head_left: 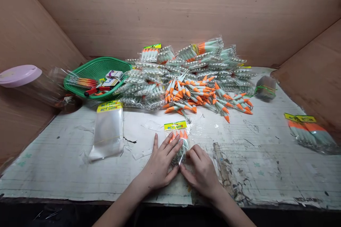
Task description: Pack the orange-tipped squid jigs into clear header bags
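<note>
A clear plastic bag of fishing lures (185, 142) with a yellow "BCT LURE" header lies flat in front of me. The lures inside have orange tips and pale bodies. My left hand (163, 163) rests across the bag with its fingers stretched out and spread, pressing it on the table. At the bag's lower right edge, my right hand (201, 170) has its fingers curled and its thumb against the plastic, gripping that edge. Part of the bag is hidden under the left hand. Beyond it lies a pile of loose orange-and-pale lures (197, 92).
Filled lure bags (149, 88) are heaped behind. Left are a stack of flat bags (108, 131), a green basket (101, 62) with red-handled pliers (98, 90), and a clear jar with a pink lid (21, 75). Right are packed lures (311, 134) and a dark bundle (266, 88).
</note>
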### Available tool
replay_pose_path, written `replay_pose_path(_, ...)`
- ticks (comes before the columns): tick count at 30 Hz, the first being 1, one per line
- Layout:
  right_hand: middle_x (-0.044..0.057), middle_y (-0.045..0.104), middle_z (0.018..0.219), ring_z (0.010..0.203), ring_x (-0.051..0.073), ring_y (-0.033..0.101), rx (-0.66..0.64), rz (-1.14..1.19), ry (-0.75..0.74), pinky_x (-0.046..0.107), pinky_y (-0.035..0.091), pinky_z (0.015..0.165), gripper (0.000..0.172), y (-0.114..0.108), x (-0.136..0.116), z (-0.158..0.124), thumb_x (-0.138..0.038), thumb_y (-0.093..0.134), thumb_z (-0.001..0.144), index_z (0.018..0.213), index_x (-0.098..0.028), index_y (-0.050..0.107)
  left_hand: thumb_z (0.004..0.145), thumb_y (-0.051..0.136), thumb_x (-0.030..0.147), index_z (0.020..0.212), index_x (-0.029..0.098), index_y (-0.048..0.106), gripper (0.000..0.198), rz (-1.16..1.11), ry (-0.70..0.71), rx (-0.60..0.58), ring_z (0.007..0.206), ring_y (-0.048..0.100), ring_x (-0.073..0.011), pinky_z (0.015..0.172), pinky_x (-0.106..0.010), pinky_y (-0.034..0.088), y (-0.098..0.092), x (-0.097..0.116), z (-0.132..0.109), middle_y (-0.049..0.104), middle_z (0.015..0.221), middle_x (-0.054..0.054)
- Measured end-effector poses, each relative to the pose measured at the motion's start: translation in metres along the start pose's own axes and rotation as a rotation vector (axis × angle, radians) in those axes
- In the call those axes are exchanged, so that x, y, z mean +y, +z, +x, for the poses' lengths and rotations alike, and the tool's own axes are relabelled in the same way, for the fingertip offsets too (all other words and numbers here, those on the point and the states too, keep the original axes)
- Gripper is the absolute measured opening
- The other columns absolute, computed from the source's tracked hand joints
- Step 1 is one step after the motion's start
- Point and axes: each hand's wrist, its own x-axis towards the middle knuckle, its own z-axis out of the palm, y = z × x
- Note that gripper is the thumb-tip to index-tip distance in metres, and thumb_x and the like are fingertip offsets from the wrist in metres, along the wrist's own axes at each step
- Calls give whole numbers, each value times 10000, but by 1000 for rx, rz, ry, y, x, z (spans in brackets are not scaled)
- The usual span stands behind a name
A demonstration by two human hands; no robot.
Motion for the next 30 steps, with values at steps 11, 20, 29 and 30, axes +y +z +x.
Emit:
replay_pose_path(11, 50, 490, 811, 708, 171, 487, -87, 83, -40, 273, 437, 598, 24, 1, 7, 1, -178, 495, 830, 850, -186, 485, 871, 430, 186, 1473, 209, 166, 658, 26, -10, 8, 1431, 153, -262, 1093, -659, -57, 5, -4, 2, 314, 1514, -86)
replay_pose_path(20, 33, 509, 720, 652, 145, 483, -110, 91, -183, 247, 394, 566, 124, -23, -11, -13, -108, 468, 896, 831, -172, 552, 795, 612, 353, 1393, 176, 343, 680, -301, -480, 313, 882, 627, -242, 784, -427, 532, 8, 28, -31, 639, 1000, -110)
replay_pose_path(29, 36, 561, 771, 710, 169, 563, -224, 316, -13, 262, 481, 592, 108, 10, -34, -24, -145, 461, 914, 902, -202, 553, 798, 542, 249, 1285, 136, 367, 530, -1064, -784, 282, 594, 615, -125, 558, -241, 502, 19, 36, -34, 585, 696, 30)
replay_pose_path(30, 32, 555, 757, 700, 167, 558, -224, 310, -10, 262, 478, 584, 100, 11, -33, -23, -153, 465, 917, 880, -202, 544, 793, 543, 236, 1277, 138, 375, 522, -1071, -784, 290, 590, 611, -122, 557, -239, 499, 19, 36, -34, 584, 698, 31)
